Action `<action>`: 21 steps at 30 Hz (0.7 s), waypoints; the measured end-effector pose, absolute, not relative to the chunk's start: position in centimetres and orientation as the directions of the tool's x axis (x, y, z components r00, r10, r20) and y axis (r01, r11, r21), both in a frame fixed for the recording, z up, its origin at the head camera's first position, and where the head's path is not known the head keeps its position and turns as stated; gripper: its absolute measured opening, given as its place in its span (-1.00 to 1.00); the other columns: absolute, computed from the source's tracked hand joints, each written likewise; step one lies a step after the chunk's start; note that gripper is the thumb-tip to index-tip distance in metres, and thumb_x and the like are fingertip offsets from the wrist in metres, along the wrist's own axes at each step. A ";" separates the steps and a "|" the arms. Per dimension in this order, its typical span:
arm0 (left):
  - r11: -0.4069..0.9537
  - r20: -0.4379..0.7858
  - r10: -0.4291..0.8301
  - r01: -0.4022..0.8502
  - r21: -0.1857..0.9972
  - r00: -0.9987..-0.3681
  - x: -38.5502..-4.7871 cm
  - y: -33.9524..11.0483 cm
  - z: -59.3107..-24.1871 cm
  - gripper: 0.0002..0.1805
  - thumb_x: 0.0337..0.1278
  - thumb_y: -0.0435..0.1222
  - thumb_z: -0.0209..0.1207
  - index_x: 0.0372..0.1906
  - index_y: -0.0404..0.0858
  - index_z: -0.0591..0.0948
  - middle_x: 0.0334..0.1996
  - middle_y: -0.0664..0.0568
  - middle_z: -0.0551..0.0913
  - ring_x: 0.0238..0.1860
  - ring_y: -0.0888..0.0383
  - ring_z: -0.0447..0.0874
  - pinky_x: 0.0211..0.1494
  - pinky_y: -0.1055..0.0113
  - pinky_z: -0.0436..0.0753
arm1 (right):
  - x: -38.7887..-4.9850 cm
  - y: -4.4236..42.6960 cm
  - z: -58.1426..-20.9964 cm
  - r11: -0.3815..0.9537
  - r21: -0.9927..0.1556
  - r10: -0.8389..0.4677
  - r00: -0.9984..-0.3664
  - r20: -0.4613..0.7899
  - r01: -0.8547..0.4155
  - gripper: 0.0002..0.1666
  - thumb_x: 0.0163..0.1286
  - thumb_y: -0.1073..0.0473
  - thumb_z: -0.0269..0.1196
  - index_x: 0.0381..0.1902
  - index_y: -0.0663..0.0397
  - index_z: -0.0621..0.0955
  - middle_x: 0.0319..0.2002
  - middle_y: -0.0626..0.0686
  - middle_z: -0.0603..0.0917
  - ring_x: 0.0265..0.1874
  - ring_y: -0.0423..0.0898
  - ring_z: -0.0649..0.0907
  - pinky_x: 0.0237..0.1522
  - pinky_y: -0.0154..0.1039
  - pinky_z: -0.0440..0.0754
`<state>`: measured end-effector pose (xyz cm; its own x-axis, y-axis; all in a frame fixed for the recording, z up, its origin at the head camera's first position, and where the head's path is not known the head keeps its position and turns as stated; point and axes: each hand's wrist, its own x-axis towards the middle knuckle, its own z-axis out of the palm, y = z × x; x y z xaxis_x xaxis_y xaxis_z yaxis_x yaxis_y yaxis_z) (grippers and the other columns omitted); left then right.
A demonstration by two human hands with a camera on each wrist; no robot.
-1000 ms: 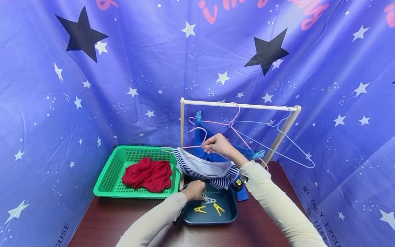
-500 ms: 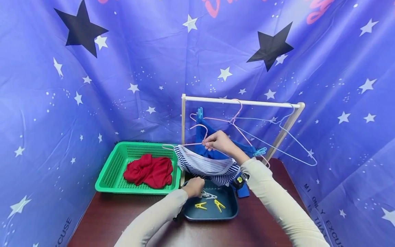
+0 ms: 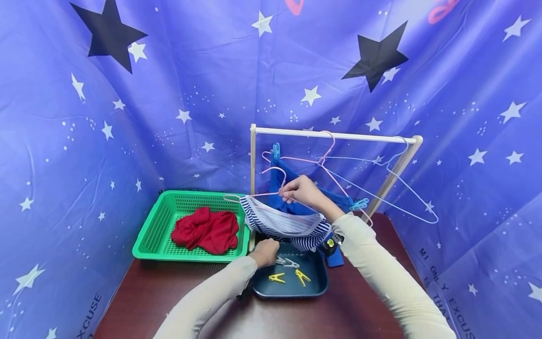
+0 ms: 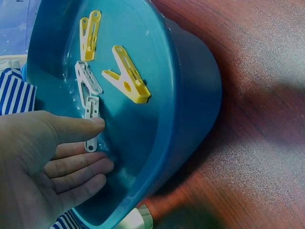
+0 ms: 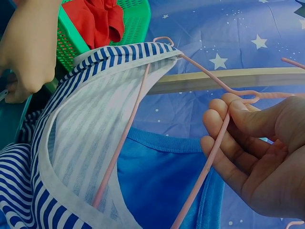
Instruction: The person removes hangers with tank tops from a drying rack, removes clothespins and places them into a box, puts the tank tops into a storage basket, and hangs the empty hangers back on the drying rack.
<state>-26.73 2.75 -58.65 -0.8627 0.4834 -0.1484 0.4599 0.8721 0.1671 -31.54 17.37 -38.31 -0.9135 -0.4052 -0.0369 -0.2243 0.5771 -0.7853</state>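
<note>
My right hand pinches a pink wire hanger just below its hook. A navy-and-white striped shirt hangs on that hanger, its pale neckline sagging below the wire. Low in a dark teal tray, my left hand has a white clothespin between thumb and index finger. A second white clothespin lies against it. Two yellow clothespins, one upper and one nearer the rim, rest in the tray. In the head view the left fingertips are mostly hidden.
Behind the shirt stands a rack bearing another pink hanger with blue clothing fixed by light blue clothespins. A pale blue hanger hangs at right. A green basket with red cloth stands left.
The head view has tilted, so the whole scene sits higher. Both hands keep nearly the same places over the tray and on the hanger; the white clothespins have shifted slightly.
</note>
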 end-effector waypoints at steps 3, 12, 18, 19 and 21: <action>0.868 -0.137 0.492 0.471 0.158 -0.860 -26.7 2.6 -58.3 -0.78 -0.05 -0.37 0.46 -0.53 -0.15 0.61 -0.52 0.09 0.67 -0.46 0.18 0.66 -0.41 0.31 0.66 | -31.8 17.4 -38.4 0.577 -0.784 -0.408 -0.913 -0.033 -0.230 -0.78 0.49 0.31 0.24 -0.08 0.29 0.77 -0.18 0.35 0.79 -0.43 -0.20 0.74 -0.21 -0.24 0.77; 0.883 -0.169 0.469 0.455 0.117 -0.867 -26.4 2.7 -58.2 -0.84 0.07 -0.39 0.41 -0.45 -0.14 0.64 -0.45 0.07 0.71 -0.42 0.16 0.69 -0.38 0.29 0.68 | -32.1 17.4 -38.4 0.583 -0.777 -0.410 -0.911 -0.029 -0.238 -0.79 0.47 0.32 0.25 -0.09 0.29 0.77 -0.23 0.30 0.81 -0.26 0.19 0.79 -0.23 -0.25 0.77; 0.891 -0.155 0.453 0.441 0.109 -0.878 -26.1 2.8 -58.5 -0.85 0.10 -0.40 0.38 -0.45 -0.14 0.64 -0.41 0.07 0.73 -0.38 0.14 0.72 -0.35 0.27 0.71 | -31.9 17.2 -38.1 0.584 -0.778 -0.412 -0.910 -0.040 -0.230 -0.78 0.48 0.31 0.24 -0.07 0.31 0.76 -0.20 0.31 0.80 -0.18 0.28 0.77 -0.20 -0.23 0.77; 0.892 -0.153 0.451 0.439 0.108 -0.879 -26.1 2.8 -58.6 -0.85 0.11 -0.39 0.38 -0.46 -0.14 0.64 -0.40 0.07 0.74 -0.37 0.14 0.72 -0.34 0.26 0.71 | -31.9 17.2 -38.2 0.585 -0.778 -0.412 -0.910 -0.042 -0.229 -0.78 0.49 0.31 0.23 -0.07 0.31 0.76 -0.20 0.31 0.80 -0.19 0.27 0.77 -0.20 -0.23 0.77; 0.894 -0.151 0.447 0.435 0.105 -0.882 -26.1 2.8 -58.8 -0.85 0.11 -0.39 0.37 -0.45 -0.13 0.65 -0.39 0.07 0.74 -0.37 0.13 0.72 -0.34 0.25 0.72 | -31.9 17.2 -38.3 0.587 -0.778 -0.410 -0.911 -0.046 -0.225 -0.78 0.49 0.31 0.23 -0.07 0.28 0.77 -0.21 0.29 0.81 -0.21 0.22 0.78 -0.19 -0.22 0.78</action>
